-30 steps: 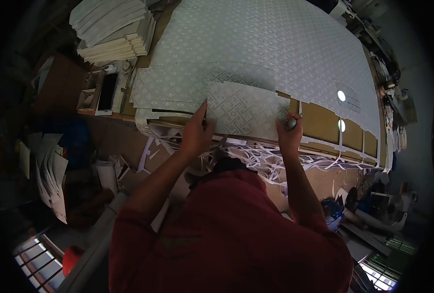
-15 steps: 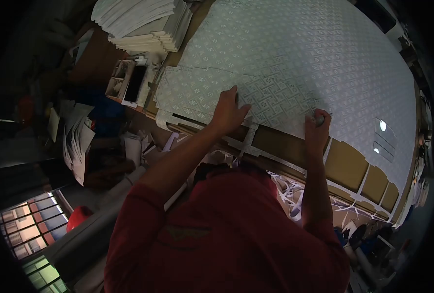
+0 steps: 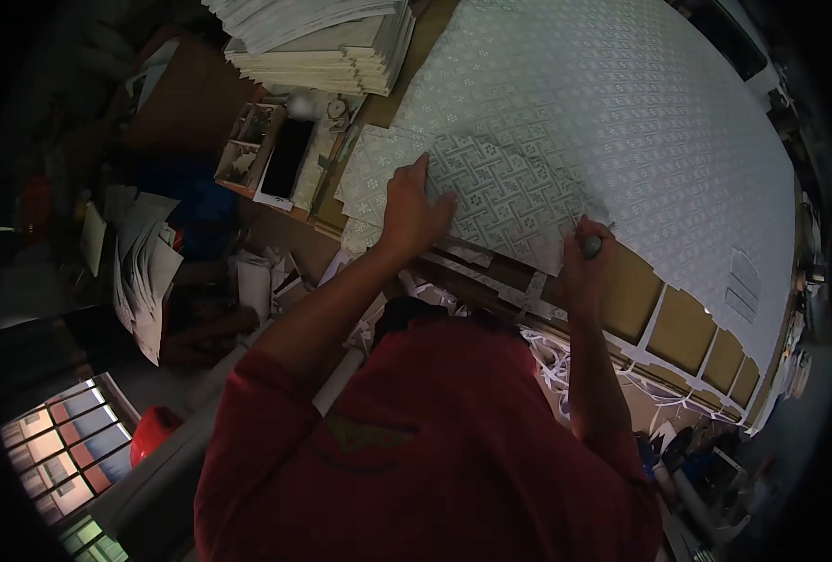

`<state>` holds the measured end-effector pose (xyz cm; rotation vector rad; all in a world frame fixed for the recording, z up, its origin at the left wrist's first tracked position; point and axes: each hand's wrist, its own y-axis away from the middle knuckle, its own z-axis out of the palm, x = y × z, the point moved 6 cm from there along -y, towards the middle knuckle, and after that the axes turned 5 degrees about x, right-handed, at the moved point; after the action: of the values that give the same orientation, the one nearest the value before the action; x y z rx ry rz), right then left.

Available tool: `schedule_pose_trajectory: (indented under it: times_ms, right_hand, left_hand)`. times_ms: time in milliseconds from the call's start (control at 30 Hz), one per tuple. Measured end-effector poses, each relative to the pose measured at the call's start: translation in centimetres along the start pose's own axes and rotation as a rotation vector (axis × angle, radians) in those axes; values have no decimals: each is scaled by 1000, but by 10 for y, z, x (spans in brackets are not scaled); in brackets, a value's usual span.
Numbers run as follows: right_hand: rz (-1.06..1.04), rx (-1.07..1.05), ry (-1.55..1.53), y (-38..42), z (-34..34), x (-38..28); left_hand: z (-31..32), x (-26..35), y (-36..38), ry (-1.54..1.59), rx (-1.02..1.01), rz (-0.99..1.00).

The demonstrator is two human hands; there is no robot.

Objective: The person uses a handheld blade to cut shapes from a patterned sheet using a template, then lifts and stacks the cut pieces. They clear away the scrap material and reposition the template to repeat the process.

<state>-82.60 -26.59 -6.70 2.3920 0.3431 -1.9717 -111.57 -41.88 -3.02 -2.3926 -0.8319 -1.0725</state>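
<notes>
A pale sheet with a geometric pattern (image 3: 505,197) lies over the near edge of a larger patterned sheet (image 3: 660,140) on the work table. My left hand (image 3: 414,208) rests on the left part of the smaller piece, thumb and forefinger apart. At its right end, my right hand (image 3: 585,262) is closed around a small dark rounded tool (image 3: 591,245). The tool's tip is too small to make out. Brown board (image 3: 617,295) with white strips shows beneath the sheets.
A thick stack of sheets (image 3: 327,56) stands at the upper left. Beside it are a dark phone (image 3: 288,157) and a compartment box (image 3: 245,150). White scraps (image 3: 549,361) hang below the table edge. A barred window (image 3: 74,436) is at the lower left.
The smaller patterned piece has shifted and turned relative to the sheet beneath. My right hand has moved slightly left and down in view; my left hand has moved left. The head view has shifted.
</notes>
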Motion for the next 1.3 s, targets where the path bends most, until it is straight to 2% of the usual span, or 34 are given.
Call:
schedule_pose_trajectory:
  times_ms: [33, 100, 133, 167, 200, 233, 300, 333, 433, 467, 500, 533, 567, 600, 633, 733, 800, 867, 933, 1067, 1133, 1200, 1300]
  right_hand:
    - [-10, 15, 15, 7, 7, -2]
    - [-179, 82, 397, 10, 22, -16]
    - [-200, 82, 415, 7, 27, -21]
    - [-109, 125, 348, 4, 24, -20]
    - [-9, 172, 282, 4, 19, -16]
    - [-15, 178, 301, 3, 18, -17]
    - [78, 247, 105, 0, 17, -12]
    - [70, 252, 116, 2, 20, -11]
    - [50, 246, 223, 13, 36, -15]
    - [-2, 173, 340, 22, 49, -20]
    - [-52, 100, 454, 32, 64, -25]
    - [-52, 95, 449, 43, 76, -30]
    - [-132, 48, 445, 55, 94, -42]
    - [-211, 3, 437, 61, 107, -49]
    - [-204, 1, 426, 62, 110, -47]
    - [-174, 37, 290, 57, 113, -46]
    - [59, 28, 92, 50, 105, -43]
    - [103, 36, 97, 47, 104, -62]
    - [140, 35, 104, 48, 107, -61]
    - [61, -33, 84, 47, 118, -51]
    - [27, -22, 55, 45, 116, -50]
    - [92, -41, -24, 46, 110, -41]
    - [28, -64, 50, 48, 99, -43]
  left_hand:
    - [-10, -12, -2, -74, 41, 37]
    - [-15, -26, -3, 7, 55, 105]
    - [-17, -30, -3, 63, 64, 160]
    - [-17, -37, -9, 86, 72, 157]
    - [-12, -43, -15, 180, -31, 34]
    - [-6, -47, -18, 272, -140, -84]
    - [-4, -45, -18, 360, -203, -132]
    - [-3, -47, -18, 427, -259, -180]
    - [-11, -58, -17, 436, -219, -134]
    - [-14, -65, -18, 439, -215, -135]
    - [-25, -77, -20, 460, -123, -128]
    - [-38, -88, -22, 476, -31, -120]
    - [-51, -101, -24, 467, -29, -120]
    - [-66, -112, -29, 297, -36, -82]
    - [-78, -117, -30, 127, -45, -45]
    - [-99, -109, -26, -22, -34, -1]
    - [-97, -103, -27, -42, -14, 44]
    - [-98, -95, -30, -53, 4, 86]
    - [-97, -97, -40, 86, -169, -139]
    - [-101, -115, -51, 108, -81, -117]
    - [-94, -123, -58, 301, -318, -318]
    - [-84, -134, -58, 234, -358, -357]
    - [-79, -107, -46, 388, -268, -286]
